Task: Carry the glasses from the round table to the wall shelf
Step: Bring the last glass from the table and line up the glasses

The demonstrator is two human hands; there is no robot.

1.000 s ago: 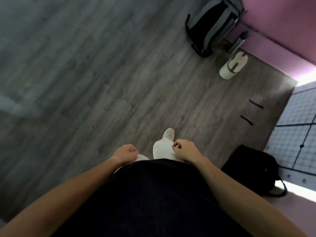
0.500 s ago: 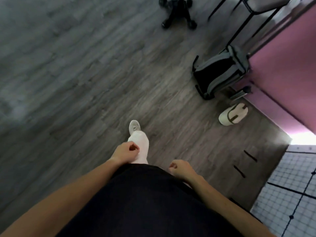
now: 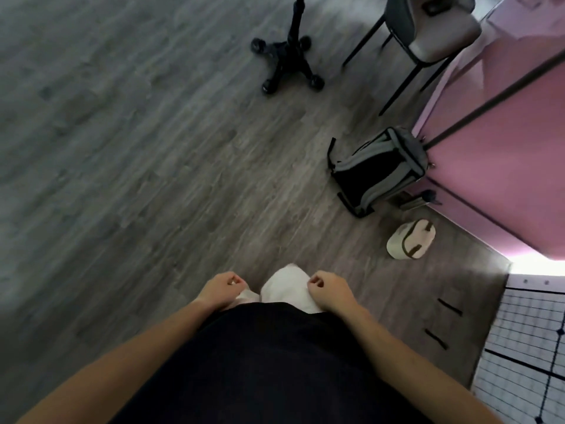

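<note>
No glasses, round table or wall shelf are in view. I look straight down at a grey wood floor (image 3: 137, 179), my dark top and white trousers. My left hand (image 3: 221, 287) hangs in front of my waist with its fingers curled shut and nothing in it. My right hand (image 3: 328, 289) is level with it on the other side, also curled shut and holding nothing.
A black wheeled stand base (image 3: 286, 64) sits ahead. A grey chair (image 3: 428, 32) stands by the pink wall (image 3: 495, 166). A grey-black backpack (image 3: 377, 171) and a cream bag (image 3: 411, 238) lie at the wall's foot. A white gridded board (image 3: 526, 347) is at the right.
The view has moved forward along the floor: the backpack and cream bag slid down the frame, and the stand base and chair came into view. My legs swapped while stepping; both hands stayed curled.
</note>
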